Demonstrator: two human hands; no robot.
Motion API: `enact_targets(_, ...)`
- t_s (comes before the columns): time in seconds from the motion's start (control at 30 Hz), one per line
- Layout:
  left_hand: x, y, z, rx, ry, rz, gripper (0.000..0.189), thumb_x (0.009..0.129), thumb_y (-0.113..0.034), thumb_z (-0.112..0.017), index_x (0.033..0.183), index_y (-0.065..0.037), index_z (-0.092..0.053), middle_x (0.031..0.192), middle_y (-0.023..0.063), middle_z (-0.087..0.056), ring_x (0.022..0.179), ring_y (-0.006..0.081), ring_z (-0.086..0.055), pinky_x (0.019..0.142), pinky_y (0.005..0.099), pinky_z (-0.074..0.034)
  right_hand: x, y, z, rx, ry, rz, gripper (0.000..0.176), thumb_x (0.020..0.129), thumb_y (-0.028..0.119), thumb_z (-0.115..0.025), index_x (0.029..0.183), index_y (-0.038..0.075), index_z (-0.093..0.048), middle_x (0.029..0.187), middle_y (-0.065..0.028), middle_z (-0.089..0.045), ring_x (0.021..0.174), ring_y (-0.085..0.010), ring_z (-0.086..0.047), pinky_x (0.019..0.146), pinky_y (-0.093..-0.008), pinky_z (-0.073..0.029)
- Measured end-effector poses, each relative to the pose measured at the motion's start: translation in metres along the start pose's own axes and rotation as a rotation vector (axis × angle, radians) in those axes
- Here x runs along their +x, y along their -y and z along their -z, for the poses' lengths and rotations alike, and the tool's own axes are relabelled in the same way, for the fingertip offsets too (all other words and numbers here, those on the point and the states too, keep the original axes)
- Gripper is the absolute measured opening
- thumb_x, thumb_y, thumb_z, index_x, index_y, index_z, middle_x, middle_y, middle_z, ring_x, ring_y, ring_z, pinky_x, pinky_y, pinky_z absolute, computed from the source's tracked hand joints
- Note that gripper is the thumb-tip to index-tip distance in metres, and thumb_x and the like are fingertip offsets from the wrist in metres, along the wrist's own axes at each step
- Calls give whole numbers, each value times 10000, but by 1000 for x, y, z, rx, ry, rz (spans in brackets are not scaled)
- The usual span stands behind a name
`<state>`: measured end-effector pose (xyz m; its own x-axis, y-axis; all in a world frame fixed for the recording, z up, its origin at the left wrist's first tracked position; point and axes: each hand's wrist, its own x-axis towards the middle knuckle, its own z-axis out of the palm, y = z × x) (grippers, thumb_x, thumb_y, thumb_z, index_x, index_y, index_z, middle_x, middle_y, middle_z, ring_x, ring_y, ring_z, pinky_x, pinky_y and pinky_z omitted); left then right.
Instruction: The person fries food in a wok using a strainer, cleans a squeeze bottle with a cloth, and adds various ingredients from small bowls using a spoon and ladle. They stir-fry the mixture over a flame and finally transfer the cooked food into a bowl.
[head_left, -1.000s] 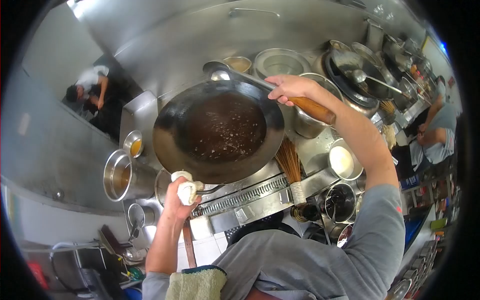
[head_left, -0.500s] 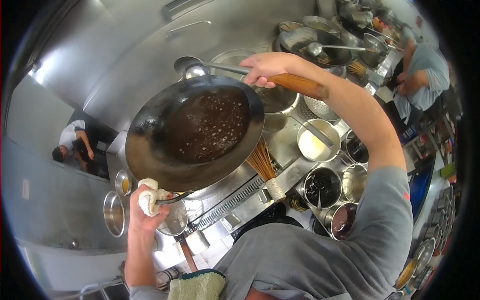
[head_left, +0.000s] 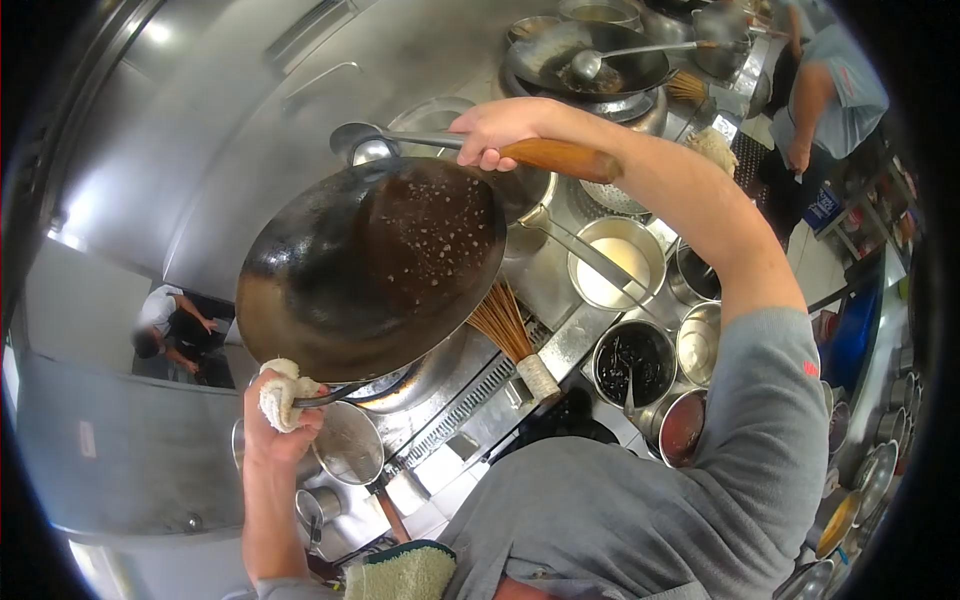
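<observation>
My left hand (head_left: 282, 418) is closed around the wok's loop handle, with a folded white cloth (head_left: 288, 392) between. The large dark wok (head_left: 310, 290) is raised and tilted; dark liquid with pale bubbles (head_left: 432, 235) pools toward its far right side. Above the wok's far rim, my right hand (head_left: 500, 132) is wrapped round a ladle (head_left: 560, 155) where its metal shaft meets the wooden handle. The ladle's bowl points left, beyond the wok's rim. A bamboo brush (head_left: 508, 330) lies to the right of the wok, on the counter.
To the right stand a pot of white liquid (head_left: 612, 270) and a pot of dark sauce (head_left: 635, 362) with a spoon. Another wok (head_left: 540, 65) holding a ladle sits at the back. One person (head_left: 830, 95) stands at right, another (head_left: 170, 325) at left. A strainer (head_left: 348, 445) is below my left hand.
The wok has tipped further, its liquid shifting toward the far right side and covering less of the bottom. Both hands keep their holds. The whole view has turned slightly.
</observation>
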<state>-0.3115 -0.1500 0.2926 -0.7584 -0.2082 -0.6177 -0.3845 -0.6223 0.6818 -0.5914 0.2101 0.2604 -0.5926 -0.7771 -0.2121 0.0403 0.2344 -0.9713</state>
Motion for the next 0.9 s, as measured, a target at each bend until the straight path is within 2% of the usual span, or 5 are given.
enact_targets(0.3, -7, -9, -17, 54, 19, 50, 177, 820, -224, -545, 879, -58, -553, 805, 230, -578, 700, 315, -582, 367, 235, -414, -8, -8, 5, 69, -25, 29, 164, 866, 50, -548, 1006, -4, -480, 723, 9, -477, 481, -30, -440, 382, -212, -351)
enact_targets(0.4, -7, -16, -22, 38, 65, 56, 179, 819, -228, -549, 882, -61, -553, 818, 218, -582, 704, 316, -582, 366, 235, -412, -5, -7, 13, 131, 14, 50, 128, 838, -10, -582, 834, 13, -456, 648, -19, -455, 485, -80, -467, 361, -223, -380)
enact_targets(0.5, -8, -15, -20, 99, 21, 23, 174, 821, -228, -548, 872, -62, -552, 819, 201, -586, 716, 318, -583, 363, 234, -410, -4, -13, 12, 50, 11, 63, 154, 868, 54, -546, 997, -5, -485, 743, 7, -485, 488, -27, -429, 389, -209, -346)
enact_targets(0.7, -11, -11, -41, 129, -94, -79, 242, 865, -281, -513, 849, -46, -565, 722, 238, -573, 527, 238, -536, 318, 217, -403, -7, -14, 14, 139, -7, 79, 123, 844, -17, -575, 866, 13, -458, 661, -19, -461, 481, -76, -460, 360, -216, -374)
enact_targets(0.9, -12, -18, -52, 209, -125, -86, 236, 864, -286, -523, 841, -56, -571, 720, 198, -602, 558, 258, -587, 311, 228, -413, -7, -18, 23, 133, 5, 63, 184, 858, 40, -546, 1016, -21, -473, 754, -13, -496, 470, -43, -429, 371, -219, -341)
